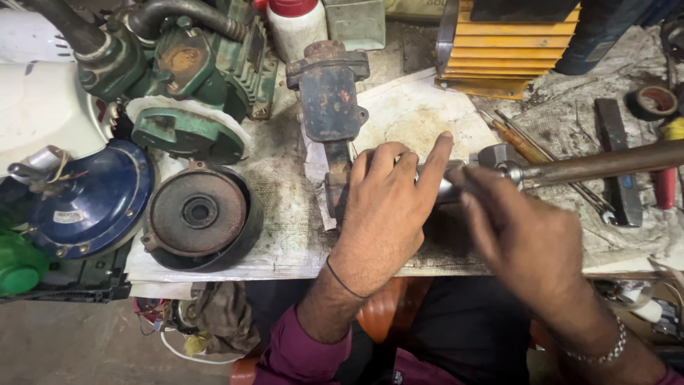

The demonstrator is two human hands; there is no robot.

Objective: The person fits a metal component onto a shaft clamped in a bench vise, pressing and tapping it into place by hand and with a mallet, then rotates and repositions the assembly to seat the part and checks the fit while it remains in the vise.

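Grimy workbench (285, 178), cloth-covered, cluttered w/ pump parts. My left hand (388, 207) wraps a shiny metal shaft (445, 187) at centre, index finger straight. Right hand (524, 239) is blurred, fingers spread near the shaft; can't tell its grip. Rusty block (328, 93) just beyond; white bottle w/ red cap (293, 25) far back; dark round housing (199, 214) left.
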